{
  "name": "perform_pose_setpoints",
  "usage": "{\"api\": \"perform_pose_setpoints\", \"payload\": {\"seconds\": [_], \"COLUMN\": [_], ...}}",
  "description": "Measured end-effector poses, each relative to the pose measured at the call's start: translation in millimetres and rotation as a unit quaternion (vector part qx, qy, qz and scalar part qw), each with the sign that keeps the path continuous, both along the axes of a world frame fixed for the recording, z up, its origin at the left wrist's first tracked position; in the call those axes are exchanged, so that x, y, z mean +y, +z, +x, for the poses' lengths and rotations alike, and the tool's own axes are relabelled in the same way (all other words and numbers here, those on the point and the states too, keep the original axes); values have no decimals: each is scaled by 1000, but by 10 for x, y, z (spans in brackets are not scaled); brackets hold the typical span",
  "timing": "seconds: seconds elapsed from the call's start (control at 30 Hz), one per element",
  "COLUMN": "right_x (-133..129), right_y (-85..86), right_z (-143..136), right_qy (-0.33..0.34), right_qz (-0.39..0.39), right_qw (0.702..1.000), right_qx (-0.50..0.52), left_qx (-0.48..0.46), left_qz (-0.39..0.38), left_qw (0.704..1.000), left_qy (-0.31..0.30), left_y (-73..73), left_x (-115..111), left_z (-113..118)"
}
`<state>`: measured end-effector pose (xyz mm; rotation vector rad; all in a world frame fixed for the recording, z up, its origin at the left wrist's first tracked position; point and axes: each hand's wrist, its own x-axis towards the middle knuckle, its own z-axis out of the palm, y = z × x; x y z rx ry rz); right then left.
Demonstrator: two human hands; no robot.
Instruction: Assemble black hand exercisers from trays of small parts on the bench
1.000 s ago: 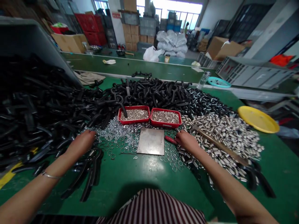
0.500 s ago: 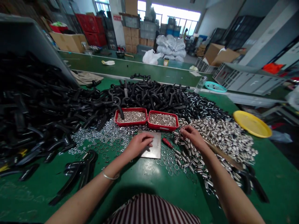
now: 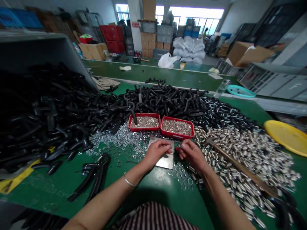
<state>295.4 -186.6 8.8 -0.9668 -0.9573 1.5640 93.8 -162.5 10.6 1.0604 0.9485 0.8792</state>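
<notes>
My left hand (image 3: 159, 152) hovers over a flat metal plate (image 3: 167, 163), thumb and fingers pinched together; whatever they hold is too small to make out. Just right of the plate is my right hand (image 3: 192, 154), its fingers also closed, their contents hidden. The red handle of a screwdriver (image 3: 177, 149) shows partly beside the right fingertips. Behind the plate stand two red trays, the left tray (image 3: 144, 129) and the right tray (image 3: 177, 136), both filled with tiny metal parts. Thin metal rings (image 3: 183, 183) lie in front of my right hand.
A heap of black handles (image 3: 165, 99) spreads behind the trays and leftward to a tipped grey bin (image 3: 79, 64). Small washers (image 3: 117, 140) are scattered at left. At right, a wooden-handled hammer (image 3: 240, 166) lies across metal sleeves (image 3: 259, 150), near a yellow lid (image 3: 285, 137).
My right hand has moved from the edge of the sleeve pile toward the plate, closer to my left hand. The left hand stays over the plate. The whole view has shifted, uncovering the hammer.
</notes>
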Motion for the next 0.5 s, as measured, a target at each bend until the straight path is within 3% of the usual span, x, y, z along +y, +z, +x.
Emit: {"api": "perform_pose_setpoints", "payload": {"seconds": [0.17, 0.5], "right_x": [-134, -161], "right_y": [-40, -29], "right_z": [-324, -389], "right_qy": [26, 36], "right_qz": [-30, -71], "right_qw": [999, 990], "right_qx": [26, 116], "left_qx": [-34, -29], "left_qz": [-41, -42], "left_qw": [999, 999], "left_qy": [9, 0], "left_y": [-13, 18], "left_x": [-65, -117], "left_z": [-21, -144]}}
